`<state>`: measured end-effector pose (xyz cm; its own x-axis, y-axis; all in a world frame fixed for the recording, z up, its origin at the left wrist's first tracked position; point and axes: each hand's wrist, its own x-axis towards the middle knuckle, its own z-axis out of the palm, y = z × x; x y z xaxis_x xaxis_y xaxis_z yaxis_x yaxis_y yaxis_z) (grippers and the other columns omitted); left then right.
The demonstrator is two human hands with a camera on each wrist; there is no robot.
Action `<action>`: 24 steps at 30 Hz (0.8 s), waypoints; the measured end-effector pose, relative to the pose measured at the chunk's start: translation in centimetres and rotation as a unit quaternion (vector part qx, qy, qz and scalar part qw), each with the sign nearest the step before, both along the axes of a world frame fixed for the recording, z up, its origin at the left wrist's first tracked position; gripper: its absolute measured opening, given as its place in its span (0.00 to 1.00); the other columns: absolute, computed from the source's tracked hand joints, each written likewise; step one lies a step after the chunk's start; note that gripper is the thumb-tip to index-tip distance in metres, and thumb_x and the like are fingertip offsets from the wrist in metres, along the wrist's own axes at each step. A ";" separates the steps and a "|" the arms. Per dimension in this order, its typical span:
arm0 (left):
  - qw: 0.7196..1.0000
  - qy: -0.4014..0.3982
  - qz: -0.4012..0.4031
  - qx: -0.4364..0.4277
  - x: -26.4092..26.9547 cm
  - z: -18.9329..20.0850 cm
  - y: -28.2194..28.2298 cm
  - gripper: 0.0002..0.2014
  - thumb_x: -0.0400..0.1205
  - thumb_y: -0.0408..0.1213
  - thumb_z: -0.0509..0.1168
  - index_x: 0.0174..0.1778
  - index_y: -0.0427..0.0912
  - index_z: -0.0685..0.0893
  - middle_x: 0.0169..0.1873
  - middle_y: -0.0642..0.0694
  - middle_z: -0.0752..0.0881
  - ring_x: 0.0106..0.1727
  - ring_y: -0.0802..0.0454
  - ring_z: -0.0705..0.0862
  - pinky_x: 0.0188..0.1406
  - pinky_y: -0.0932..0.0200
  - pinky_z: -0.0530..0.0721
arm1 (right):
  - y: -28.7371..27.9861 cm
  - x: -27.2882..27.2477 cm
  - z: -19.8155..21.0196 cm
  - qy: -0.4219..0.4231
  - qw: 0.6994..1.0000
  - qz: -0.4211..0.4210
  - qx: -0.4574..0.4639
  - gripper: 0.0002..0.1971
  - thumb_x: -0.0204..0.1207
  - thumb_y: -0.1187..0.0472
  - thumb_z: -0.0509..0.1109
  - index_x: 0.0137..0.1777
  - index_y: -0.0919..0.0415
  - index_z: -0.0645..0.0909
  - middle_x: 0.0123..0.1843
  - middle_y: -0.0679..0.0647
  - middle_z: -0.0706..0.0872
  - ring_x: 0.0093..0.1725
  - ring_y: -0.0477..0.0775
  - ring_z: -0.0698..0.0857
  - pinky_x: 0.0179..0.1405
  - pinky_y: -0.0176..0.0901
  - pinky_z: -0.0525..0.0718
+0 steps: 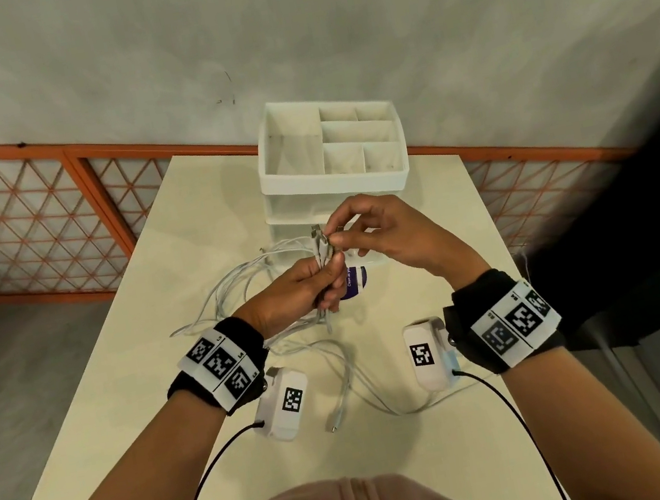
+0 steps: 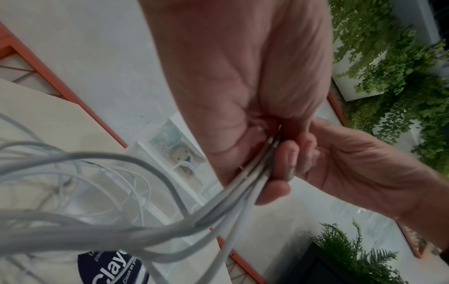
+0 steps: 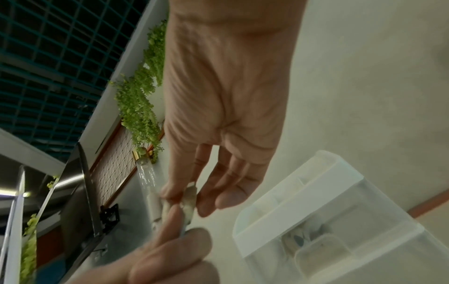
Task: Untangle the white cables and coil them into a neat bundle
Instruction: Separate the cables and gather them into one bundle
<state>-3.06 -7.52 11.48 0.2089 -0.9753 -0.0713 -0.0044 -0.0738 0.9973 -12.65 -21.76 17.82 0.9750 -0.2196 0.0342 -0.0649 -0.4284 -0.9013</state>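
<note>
the fingers of the left hand (image 1: 296, 293) are curled round a gathered run of thin white plastic-sheathed cables (image 1: 322, 251), with the plug ends standing up out of the fist. the thumb and forefinger of the right hand (image 1: 383, 236) are pinched narrowly on one metal-tipped plug at the top of that bunch; the other right fingers are held loosely apart. the rest of the cables hang from the left fist and lie in loose, crossing loops on the cream rectangular table (image 1: 460, 425), one free plug end (image 1: 335, 421) resting near the front edge.

the step in hand is judged to be the alignment of the plug ends before coiling. it is done well if the left grip is kept firm just below the plugs, the ends are levelled one at a time, and the slack is not pulled tight while loops are still crossed, since a knot could be set.

the strands fanning out from the left fist are shown only in the left wrist view. the pinch on the plug is shown closest in the right wrist view, blurred. the white plastic compartmented organiser (image 1: 331, 152) behind the hands and the full spread of loops are given by the head view alone.
</note>
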 end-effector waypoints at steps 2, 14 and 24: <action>1.000 0.003 -0.018 0.016 -0.1 0.3 0.1 0.19 0.88 0.46 0.47 0.34 0.40 0.69 0.23 0.53 0.67 0.25 0.57 0.66 0.38 0.64 0.76 | -0.4 0.0 0.3 0.017 0.999 0.019 -0.025 0.05 0.74 0.61 0.74 0.49 0.59 0.86 0.51 0.49 0.86 0.43 0.47 0.84 0.40 0.32 0.83; 0.994 0.068 -0.082 0.021 -0.4 0.7 0.1 0.19 0.88 0.47 0.46 0.36 0.42 0.72 0.26 0.54 0.71 0.29 0.56 0.69 0.41 0.65 0.77 | -0.6 -0.4 0.0 -0.006 0.999 0.035 0.007 0.02 0.78 0.65 0.69 0.45 0.62 0.80 0.43 0.50 0.85 0.43 0.44 0.83 0.38 0.36 0.84; 0.993 0.083 -0.079 0.038 -0.5 0.8 0.1 0.18 0.85 0.49 0.47 0.36 0.42 0.72 0.26 0.55 0.71 0.29 0.56 0.70 0.45 0.61 0.79 | -0.4 -0.5 -0.3 -0.045 0.998 0.023 0.024 0.10 0.77 0.65 0.70 0.56 0.57 0.85 0.47 0.52 0.90 0.45 0.50 0.86 0.40 0.36 0.84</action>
<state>-3.59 -7.43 12.23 0.0339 -0.9855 -0.1665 0.1420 -0.1602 0.9768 -13.12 -22.14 17.50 0.9776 -0.1778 0.1122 0.0357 -0.3855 -0.9220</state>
